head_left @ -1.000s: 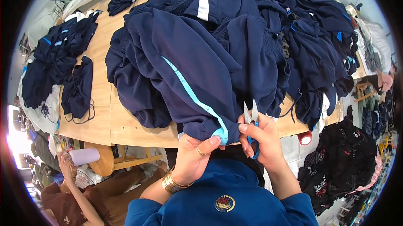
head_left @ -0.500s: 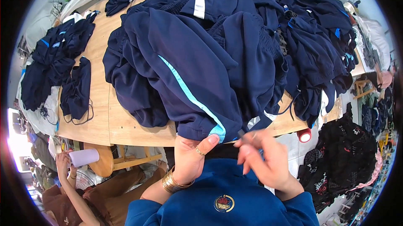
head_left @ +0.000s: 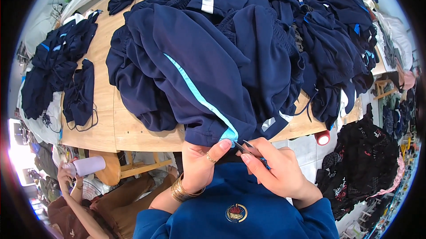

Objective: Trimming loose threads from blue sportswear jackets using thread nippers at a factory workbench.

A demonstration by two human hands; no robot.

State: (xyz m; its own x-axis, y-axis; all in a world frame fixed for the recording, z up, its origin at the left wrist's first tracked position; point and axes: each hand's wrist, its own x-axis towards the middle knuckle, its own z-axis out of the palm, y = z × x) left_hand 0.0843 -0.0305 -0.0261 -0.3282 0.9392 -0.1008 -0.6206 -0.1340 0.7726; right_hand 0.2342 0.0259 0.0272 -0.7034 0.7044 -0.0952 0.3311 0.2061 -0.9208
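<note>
A pair of navy shorts (head_left: 199, 48) with a light blue side stripe hangs over the table's near edge. My left hand (head_left: 198, 164) is closed on its leg hem, with the thumb over the lower end of the stripe. Just right of that thumb, my right hand (head_left: 280, 171) grips small dark thread snips (head_left: 241, 147). Their blades stand apart and point at the hem edge by the stripe; I cannot tell whether they touch the cloth. The fingers partly hide the snips' handles.
More navy garments (head_left: 330, 48) lie heaped on the wooden table (head_left: 133, 130) behind and to the right, with a smaller pile (head_left: 60, 66) at left. A red-ended thread spool (head_left: 322, 138) is at the right edge. Another person (head_left: 84, 208) sits at lower left, holding a pale cylinder (head_left: 90, 166).
My right hand has moved left and brought the snips up to the hem, their blades now showing sharply. My left hand keeps hold of the shorts.
</note>
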